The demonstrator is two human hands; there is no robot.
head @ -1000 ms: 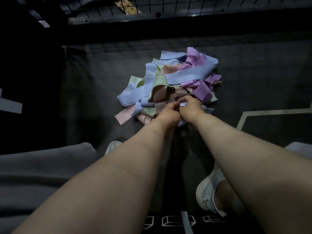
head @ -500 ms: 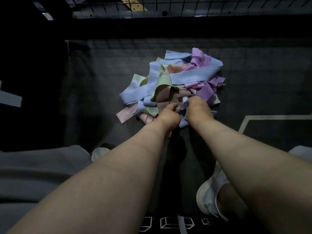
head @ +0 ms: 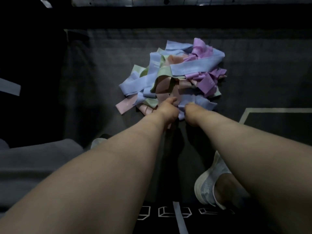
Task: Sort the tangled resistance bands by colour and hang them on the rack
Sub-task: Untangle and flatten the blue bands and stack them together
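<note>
A tangled heap of resistance bands (head: 175, 76) lies on the dark mat ahead of me: blue, purple, green and pink strips mixed together. My left hand (head: 168, 109) and my right hand (head: 191, 112) meet at the heap's near edge. Both are closed on a blue band (head: 194, 101) that bunches up between them. A pink band (head: 125, 105) sticks out at the near left. Purple bands (head: 207, 83) lie on the right side. The rack's wire grid (head: 152, 0) barely shows at the top edge.
The dark grey mat (head: 261, 73) spreads around the heap. A pale line (head: 270, 109) marks the floor at right. My white shoe (head: 211, 184) is at the lower right and my grey-clad knee (head: 33, 162) at the left.
My right hand has drawn back from the pile toward me with the blue band, now bunched between both hands. The view has tilted down slightly.
</note>
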